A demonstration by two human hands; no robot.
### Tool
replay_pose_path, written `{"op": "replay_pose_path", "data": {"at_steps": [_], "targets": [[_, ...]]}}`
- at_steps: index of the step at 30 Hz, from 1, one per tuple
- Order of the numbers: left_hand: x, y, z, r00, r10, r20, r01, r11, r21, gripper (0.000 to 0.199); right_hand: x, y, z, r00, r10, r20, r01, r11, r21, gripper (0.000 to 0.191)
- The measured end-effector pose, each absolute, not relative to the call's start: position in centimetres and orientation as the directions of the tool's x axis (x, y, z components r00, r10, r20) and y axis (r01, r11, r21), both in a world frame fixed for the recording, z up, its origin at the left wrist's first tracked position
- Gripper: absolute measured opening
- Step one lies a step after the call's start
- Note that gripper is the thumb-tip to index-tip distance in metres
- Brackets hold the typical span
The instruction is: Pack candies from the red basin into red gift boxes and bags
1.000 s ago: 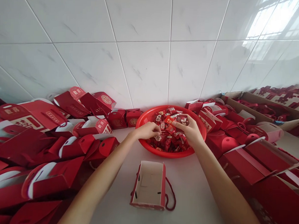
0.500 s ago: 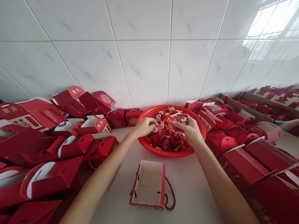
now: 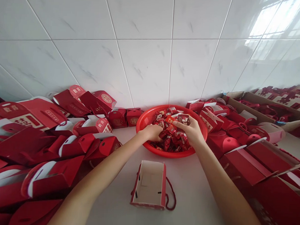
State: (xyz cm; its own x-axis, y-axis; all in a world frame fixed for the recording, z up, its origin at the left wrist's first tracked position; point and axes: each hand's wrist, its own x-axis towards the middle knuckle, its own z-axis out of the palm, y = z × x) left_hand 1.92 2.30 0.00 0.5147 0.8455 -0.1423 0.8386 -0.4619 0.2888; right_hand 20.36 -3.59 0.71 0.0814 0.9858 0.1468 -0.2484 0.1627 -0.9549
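A red plastic basket [image 3: 174, 154] by the wall holds a heap of red wrapped candies [image 3: 172, 138]. My left hand [image 3: 152, 132] is down in the left part of the heap, its fingers curled; their tips and whatever they grip are hidden. At the right side of the heap, my right hand [image 3: 192, 130] is closed on wrapped candies [image 3: 182, 119], a bright red one showing near the thumb and a darker one by the fingers. On the table in front of the basket, between my forearms, lies an open red gift box [image 3: 150, 184], pale inside, with a dark red cord handle [image 3: 172, 196].
Many red gift boxes [image 3: 55, 171] crowd the left side, several with flaps up. More red boxes [image 3: 257, 160] fill the right. A cardboard carton [image 3: 293, 123] with red things inside stands farther right. Behind everything rises a white tiled wall [image 3: 149, 69].
My left hand has moved a little right and down, deeper into the candies; its fingertips were visible above the heap before. My right hand has stayed nearly in place, still holding candies.
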Motion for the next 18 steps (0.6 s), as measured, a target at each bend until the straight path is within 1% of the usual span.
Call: {"op": "replay_pose_path", "data": {"at_steps": [3, 5, 8, 10, 13, 17, 18], "targets": [[1.7, 2.5, 0.0, 0.496, 0.862, -0.109, 0.838, -0.442, 0.319, 0.009, 20.3, -3.7, 0.9, 0.079, 0.985, 0.152, -0.254, 0.167, -0.953, 0.043], [1.4, 2.7, 0.0, 0.472, 0.88, -0.05, 0.831, -0.425, 0.359, 0.005, 20.3, -3.7, 1.0, 0.085, 0.986, 0.141, -0.253, 0.158, -0.955, 0.043], [1.0, 3.1, 0.0, 0.412, 0.91, 0.043, 0.811, -0.388, 0.437, 0.018, 20.3, -3.7, 1.1, 0.091, 0.988, 0.125, -0.259, 0.145, -0.955, 0.044], [0.8, 3.3, -0.1, 0.374, 0.925, 0.068, 0.794, -0.357, 0.492, 0.025, 20.3, -3.7, 1.0, 0.09, 0.988, 0.128, -0.267, 0.147, -0.952, 0.044], [0.5, 3.5, -0.3, 0.36, 0.931, 0.051, 0.778, -0.33, 0.534, 0.024, 20.3, -3.8, 1.1, 0.092, 0.988, 0.122, -0.261, 0.142, -0.955, 0.045], [0.4, 3.1, -0.1, 0.443, 0.897, -0.009, 0.779, -0.38, 0.499, 0.006, 20.2, -3.9, 1.3, 0.099, 0.988, 0.121, -0.25, 0.143, -0.958, 0.044], [0.4, 2.9, 0.0, 0.465, 0.885, -0.023, 0.779, -0.397, 0.486, 0.004, 20.2, -3.9, 1.4, 0.102, 0.987, 0.124, -0.255, 0.146, -0.956, 0.045]]}}
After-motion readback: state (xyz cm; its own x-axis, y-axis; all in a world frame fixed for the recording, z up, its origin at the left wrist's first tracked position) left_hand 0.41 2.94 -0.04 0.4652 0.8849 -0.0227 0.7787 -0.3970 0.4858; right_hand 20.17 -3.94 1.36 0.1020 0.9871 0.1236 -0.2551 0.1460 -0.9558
